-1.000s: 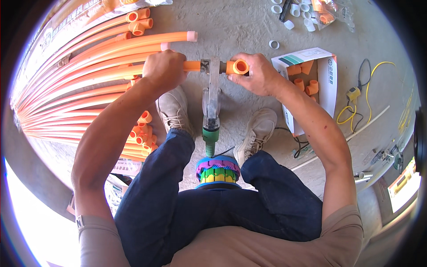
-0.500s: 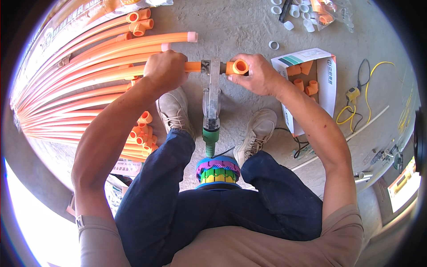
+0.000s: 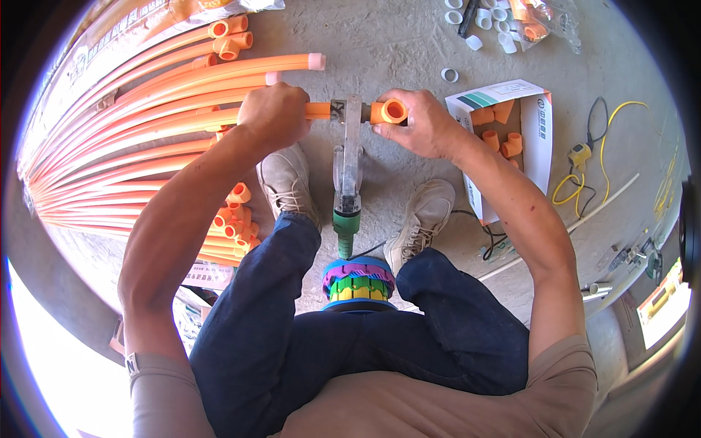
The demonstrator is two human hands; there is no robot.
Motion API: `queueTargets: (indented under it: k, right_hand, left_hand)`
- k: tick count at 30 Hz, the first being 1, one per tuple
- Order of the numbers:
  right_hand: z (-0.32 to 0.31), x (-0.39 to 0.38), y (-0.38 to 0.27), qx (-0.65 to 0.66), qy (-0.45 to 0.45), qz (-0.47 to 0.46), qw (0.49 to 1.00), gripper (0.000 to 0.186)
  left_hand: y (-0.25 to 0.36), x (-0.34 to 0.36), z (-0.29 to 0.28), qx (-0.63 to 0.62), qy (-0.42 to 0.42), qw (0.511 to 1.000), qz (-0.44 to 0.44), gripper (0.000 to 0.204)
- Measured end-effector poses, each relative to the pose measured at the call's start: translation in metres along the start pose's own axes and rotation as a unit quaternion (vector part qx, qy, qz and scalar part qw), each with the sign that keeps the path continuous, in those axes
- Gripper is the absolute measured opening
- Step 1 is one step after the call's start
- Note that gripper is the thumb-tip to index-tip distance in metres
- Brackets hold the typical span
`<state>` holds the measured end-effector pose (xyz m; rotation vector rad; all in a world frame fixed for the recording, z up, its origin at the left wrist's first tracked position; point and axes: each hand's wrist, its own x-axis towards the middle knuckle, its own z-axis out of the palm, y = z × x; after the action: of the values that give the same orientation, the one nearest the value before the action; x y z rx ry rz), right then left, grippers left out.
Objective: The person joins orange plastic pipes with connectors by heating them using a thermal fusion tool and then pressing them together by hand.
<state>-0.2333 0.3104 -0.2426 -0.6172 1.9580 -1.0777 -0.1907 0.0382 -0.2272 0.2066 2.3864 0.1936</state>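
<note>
My left hand (image 3: 275, 114) is wrapped round an orange plastic pipe (image 3: 318, 110), whose end meets the left side of a pipe welding iron (image 3: 350, 157). My right hand (image 3: 421, 123) grips an orange tee fitting (image 3: 394, 111), its round side opening facing up, against the iron's right side. The iron has a flat metal heating blade and a green handle (image 3: 346, 232) pointing toward me. It stands between my shoes on a stand whose feet are partly hidden behind it. How deep pipe and fitting sit on the heating dies cannot be seen.
Many orange pipes (image 3: 146, 120) fan out at the left, with loose orange fittings (image 3: 232, 225) beside them. A white carton (image 3: 539, 139) of fittings stands right. White caps (image 3: 484, 18) lie far right. A yellow cable (image 3: 558, 197) and a colourful round stool (image 3: 358, 281) are also here.
Almost nothing differs. Both hands keep their grip on the pipe and the tee fitting at the welding iron, with only a tiny shift.
</note>
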Motion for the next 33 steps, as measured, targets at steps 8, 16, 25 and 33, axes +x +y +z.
queueTargets:
  k: [8, 16, 25, 33]
  right_hand:
    - [0.0009, 0.0007, 0.0002, 0.011, 0.008, -0.010, 1.000, 0.029]
    - [0.0003, 0.0022, -0.0014, 0.019, 0.003, -0.002, 1.000, 0.030]
    - [-0.0024, 0.0052, -0.0008, 0.028, -0.024, 0.018, 0.999, 0.031]
    - [-0.0042, 0.0074, 0.0027, 0.042, -0.045, 0.038, 0.997, 0.032]
  left_hand:
    - [0.0004, -0.0012, 0.0027, 0.011, 0.016, 1.000, 0.010, 0.021]
    - [0.0011, -0.0015, 0.0033, 0.014, 0.017, 1.000, 0.004, 0.021]
    - [0.0049, -0.0033, -0.0015, 0.010, 0.007, 1.000, -0.005, 0.020]
    - [0.0063, -0.0033, -0.0010, 0.014, 0.007, 1.000, -0.004, 0.020]
